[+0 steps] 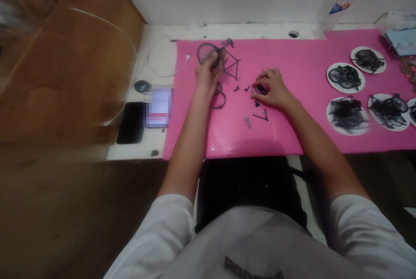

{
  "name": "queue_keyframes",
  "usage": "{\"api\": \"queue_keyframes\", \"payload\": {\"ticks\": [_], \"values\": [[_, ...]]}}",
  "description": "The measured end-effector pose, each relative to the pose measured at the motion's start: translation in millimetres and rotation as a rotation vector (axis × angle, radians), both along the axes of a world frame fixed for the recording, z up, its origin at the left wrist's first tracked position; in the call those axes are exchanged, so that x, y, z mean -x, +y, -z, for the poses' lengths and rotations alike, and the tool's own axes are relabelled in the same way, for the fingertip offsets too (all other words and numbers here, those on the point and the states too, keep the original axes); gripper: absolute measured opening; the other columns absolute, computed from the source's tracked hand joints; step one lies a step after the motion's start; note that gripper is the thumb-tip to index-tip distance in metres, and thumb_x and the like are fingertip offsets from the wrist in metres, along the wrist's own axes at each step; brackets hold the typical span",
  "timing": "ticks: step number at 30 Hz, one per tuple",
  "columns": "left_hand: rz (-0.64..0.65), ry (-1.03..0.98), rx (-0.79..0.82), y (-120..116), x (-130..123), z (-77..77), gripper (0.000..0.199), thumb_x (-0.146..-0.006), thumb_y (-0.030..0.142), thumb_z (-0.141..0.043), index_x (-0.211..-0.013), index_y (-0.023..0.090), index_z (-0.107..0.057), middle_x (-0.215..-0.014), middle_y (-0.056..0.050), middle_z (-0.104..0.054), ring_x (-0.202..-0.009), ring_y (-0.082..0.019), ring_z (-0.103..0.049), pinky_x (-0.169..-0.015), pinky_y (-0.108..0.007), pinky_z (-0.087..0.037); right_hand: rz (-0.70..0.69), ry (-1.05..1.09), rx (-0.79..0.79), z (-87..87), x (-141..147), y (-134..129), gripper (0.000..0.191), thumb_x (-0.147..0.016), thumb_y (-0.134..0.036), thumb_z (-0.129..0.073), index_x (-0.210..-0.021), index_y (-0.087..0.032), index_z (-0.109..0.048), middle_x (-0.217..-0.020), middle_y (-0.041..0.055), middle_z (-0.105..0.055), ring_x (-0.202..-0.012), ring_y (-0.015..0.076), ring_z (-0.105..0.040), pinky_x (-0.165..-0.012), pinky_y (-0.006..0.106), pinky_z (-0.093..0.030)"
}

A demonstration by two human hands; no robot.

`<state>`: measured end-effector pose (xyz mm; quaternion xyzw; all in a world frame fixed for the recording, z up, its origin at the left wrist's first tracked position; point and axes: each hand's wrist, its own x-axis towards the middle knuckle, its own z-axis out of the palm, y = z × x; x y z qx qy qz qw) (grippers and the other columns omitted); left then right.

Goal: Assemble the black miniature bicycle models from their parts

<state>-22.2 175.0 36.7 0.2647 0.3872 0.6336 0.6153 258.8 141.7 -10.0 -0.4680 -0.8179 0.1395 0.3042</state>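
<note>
My left hand (209,69) is closed around a black miniature bicycle frame (231,64). A spoked front wheel (205,53) and dark handlebars (229,43) are on the same piece. Lower right of it, my right hand (269,87) rests low over the pink mat with its fingers curled in a pinch. A small dark part (261,90) shows inside those fingers; its kind is unclear. Loose black bits lie close by: a forked piece (261,115), a grey chain-like piece (248,122) and a tiny part (236,89). Beside my left wrist lies another wheel (219,100), partly covered.
White plates (329,84) with black bicycle parts stand on the right of the pink mat (292,140). Left of the mat are a black phone (130,123), a blurred-out screen (158,108), a dark round object (142,86) and a white cable (169,75). A white wall rises behind.
</note>
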Motion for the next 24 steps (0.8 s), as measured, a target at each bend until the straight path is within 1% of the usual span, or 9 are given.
{"api": "queue_keyframes", "payload": {"ticks": [3, 6, 8, 11, 14, 16, 18, 20, 24], "values": [[-0.009, 0.037, 0.032, -2.3, -1.2, -2.6, 0.008, -0.105, 0.029, -0.077, -0.107, 0.023, -0.083, -0.13, -0.008, -0.088, -0.155, -0.028, -0.071, -0.124, -0.039, -0.063, -0.017, 0.014, 0.012, -1.6, -6.4, 2.5, 0.037, -0.089, -0.063, -0.094, -0.1, -0.028, -0.087, -0.127, 0.0164, -0.076, -0.143, 0.0468, -0.06, -0.13, 0.08, -0.044], [-0.005, 0.029, 0.048, -4.2, -1.2, -4.5, 0.01, -0.102, 0.028, -0.08, -0.11, 0.024, -0.083, -0.131, -0.008, -0.088, -0.152, -0.028, -0.073, -0.123, -0.037, -0.063, -0.03, 0.043, 0.029, -0.8, -13.5, 6.0, 0.025, -0.095, -0.055, -0.088, -0.098, -0.029, -0.088, -0.123, 0.0164, -0.077, -0.14, 0.0453, -0.062, -0.128, 0.08, -0.045], [0.007, 0.014, 0.041, -5.1, -0.6, -4.9, 0.009, -0.103, 0.027, -0.079, -0.111, 0.023, -0.082, -0.13, -0.008, -0.088, -0.153, -0.027, -0.073, -0.123, -0.036, -0.062, -0.043, 0.053, 0.037, -0.1, -15.7, 7.2, 0.021, -0.094, -0.05, -0.089, -0.1, -0.029, -0.088, -0.123, 0.0164, -0.078, -0.139, 0.0449, -0.062, -0.128, 0.08, -0.046], [0.033, 0.004, 0.006, -6.0, 0.3, -4.7, 0.01, -0.108, 0.024, -0.074, -0.108, 0.019, -0.083, -0.128, -0.01, -0.088, -0.153, -0.027, -0.073, -0.124, -0.035, -0.061, -0.051, 0.041, 0.039, -1.2, -14.6, 6.8, 0.023, -0.093, -0.048, -0.092, -0.103, -0.028, -0.088, -0.123, 0.017, -0.079, -0.139, 0.0442, -0.06, -0.13, 0.079, -0.044], [0.045, 0.008, -0.012, -5.9, 0.7, -4.3, 0.015, -0.111, 0.023, -0.07, -0.105, 0.018, -0.082, -0.126, -0.01, -0.089, -0.151, -0.025, -0.074, -0.126, -0.034, -0.06, -0.03, 0.018, 0.072, -6.5, -11.2, 4.9, 0.026, -0.098, -0.051, -0.09, -0.103, -0.026, -0.087, -0.123, 0.0192, -0.079, -0.142, 0.0436, -0.058, -0.131, 0.077, -0.043], [0.047, 0.016, -0.004, -4.7, 1.0, -3.7, 0.016, -0.112, 0.022, -0.068, -0.105, 0.018, -0.082, -0.126, -0.01, -0.089, -0.15, -0.026, -0.075, -0.127, -0.035, -0.06, -0.014, -0.015, 0.099, -10.5, -8.9, 3.7, 0.025, -0.101, -0.051, -0.086, -0.1, -0.025, -0.086, -0.126, 0.0198, -0.079, -0.144, 0.0449, -0.057, -0.131, 0.077, -0.043], [0.053, 0.023, 0.012, -2.5, 1.5, -2.5, 0.015, -0.113, 0.023, -0.068, -0.109, 0.019, -0.082, -0.127, -0.01, -0.088, -0.15, -0.027, -0.075, -0.125, -0.036, -0.063, -0.004, -0.059, 0.101, -12.5, -6.9, 3.1, 0.021, -0.102, -0.046, -0.082, -0.098, -0.025, -0.085, -0.129, 0.0188, -0.08, -0.144, 0.047, -0.058, -0.129, 0.078, -0.044], [0.059, 0.02, 0.027, -0.1, 2.0, -0.6, 0.014, -0.113, 0.026, -0.071, -0.118, 0.019, -0.081, -0.128, -0.01, -0.088, -0.151, -0.029, -0.074, -0.121, -0.038, -0.066, 0.003, -0.094, 0.076, -11.3, -5.1, 3.4, 0.016, -0.102, -0.04, -0.079, -0.095, -0.026, -0.083, -0.129, 0.0169, -0.08, -0.142, 0.0478, -0.06, -0.128, 0.079, -0.047], [0.064, -0.008, 0.039, 3.8, 2.1, 4.1, 0.023, -0.114, 0.034, -0.072, -0.131, 0.021, -0.08, -0.129, -0.011, -0.087, -0.152, -0.032, -0.074, -0.117, -0.039, -0.069, 0.015, -0.12, 0.038, -3.8, -3.6, 6.2, 0.014, -0.103, -0.038, -0.073, -0.096, -0.027, -0.078, -0.13, 0.0163, -0.078, -0.139, 0.0459, -0.063, -0.127, 0.077, -0.05]]}}
